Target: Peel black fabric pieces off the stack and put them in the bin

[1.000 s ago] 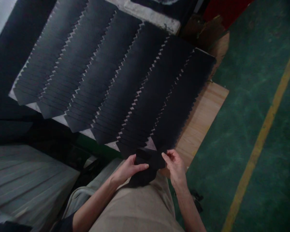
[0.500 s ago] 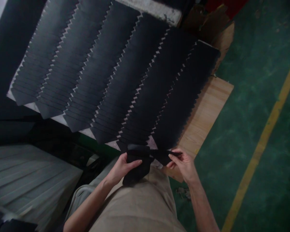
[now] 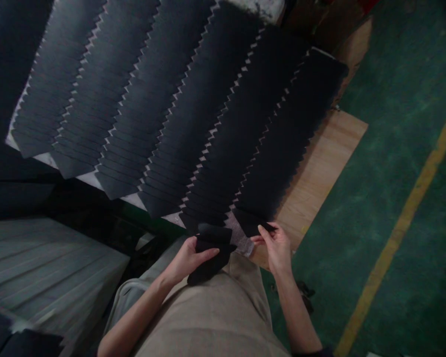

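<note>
My left hand [image 3: 191, 255] is closed around a small stack of dark, pointed pieces [image 3: 210, 253] that look like cloth, thumb on top. My right hand [image 3: 277, 245] pinches the edge of a single dark piece [image 3: 250, 222] between thumb and fingers. That piece lies at the near end of the rightmost row of overlapping dark pieces [image 3: 290, 148]. Several such rows with zigzag edges [image 3: 163, 99] cover a board. A bare pinkish-grey strip of the board's surface [image 3: 240, 235] shows between my hands.
A plywood sheet [image 3: 323, 163] juts out along the right side of the rows. Beyond it is a green floor [image 3: 394, 124] with a yellow line [image 3: 405, 218]. A pale ribbed surface [image 3: 52, 263] stands at lower left. Torn cardboard [image 3: 353, 49] sits at the upper right.
My right hand has moved the single dark piece away from the stack and up against the rightmost row's end. My left hand stays on its stack. The view has shifted slightly.
</note>
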Demonstrator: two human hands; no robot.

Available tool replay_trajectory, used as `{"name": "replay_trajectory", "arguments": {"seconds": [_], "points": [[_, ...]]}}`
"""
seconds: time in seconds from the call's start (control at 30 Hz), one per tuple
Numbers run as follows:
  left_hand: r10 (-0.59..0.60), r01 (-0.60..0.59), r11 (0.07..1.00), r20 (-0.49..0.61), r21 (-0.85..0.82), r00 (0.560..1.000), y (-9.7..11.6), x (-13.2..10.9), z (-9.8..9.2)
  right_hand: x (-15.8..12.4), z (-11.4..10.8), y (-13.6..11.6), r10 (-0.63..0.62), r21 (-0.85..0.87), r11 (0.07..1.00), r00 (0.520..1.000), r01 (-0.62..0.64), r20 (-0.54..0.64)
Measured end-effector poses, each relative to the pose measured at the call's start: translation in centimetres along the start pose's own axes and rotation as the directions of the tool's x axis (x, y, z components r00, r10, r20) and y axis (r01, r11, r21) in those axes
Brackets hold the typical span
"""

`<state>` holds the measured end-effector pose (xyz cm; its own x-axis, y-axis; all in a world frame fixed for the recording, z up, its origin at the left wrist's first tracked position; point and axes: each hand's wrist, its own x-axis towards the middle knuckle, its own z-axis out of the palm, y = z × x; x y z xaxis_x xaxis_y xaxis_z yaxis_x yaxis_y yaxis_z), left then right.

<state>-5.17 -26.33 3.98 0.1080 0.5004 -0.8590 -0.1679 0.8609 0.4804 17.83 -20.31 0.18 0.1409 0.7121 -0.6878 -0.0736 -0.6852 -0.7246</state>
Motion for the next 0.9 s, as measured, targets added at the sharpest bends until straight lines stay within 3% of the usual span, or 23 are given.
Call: {"name": "replay_trajectory", "arguments": {"seconds": [0.2, 0.3, 0.43, 0.53, 0.77, 0.9], "points": [[0.091, -0.094, 0.993, 0.037, 0.07, 0.995, 0.0, 0.3, 0.5, 0.1, 0.1, 0.5, -0.021, -0.045, 0.999, 1.0, 0.021, -0.005], [0.19, -0.198, 0.963, 0.056, 0.181, 0.98, 0.2, 0.4, 0.8, 0.0, 0.1, 0.7, -0.03, -0.074, 0.997, 0.999, 0.029, -0.018], [0.416, -0.443, 0.808, 0.156, 0.389, 0.896, 1.2, 0.7, 1.4, -0.1, 0.2, 0.8, -0.033, -0.107, 0.994, 0.999, 0.03, -0.023], [0.503, -0.566, 0.682, 0.264, 0.463, 0.823, 2.2, 1.1, 1.9, -0.1, 0.2, 0.6, -0.025, -0.124, 0.992, 1.0, 0.023, -0.014], [0.532, -0.629, 0.616, 0.337, 0.475, 0.776, 2.6, 2.3, 2.3, -0.1, 0.1, 0.3, -0.011, -0.166, 0.986, 1.0, 0.011, 0.0], [0.519, -0.61, 0.606, 0.327, 0.511, 0.79, 2.3, 2.6, 2.2, -0.2, 0.1, 0.2, -0.005, -0.19, 0.982, 1.0, 0.005, 0.002]]}}
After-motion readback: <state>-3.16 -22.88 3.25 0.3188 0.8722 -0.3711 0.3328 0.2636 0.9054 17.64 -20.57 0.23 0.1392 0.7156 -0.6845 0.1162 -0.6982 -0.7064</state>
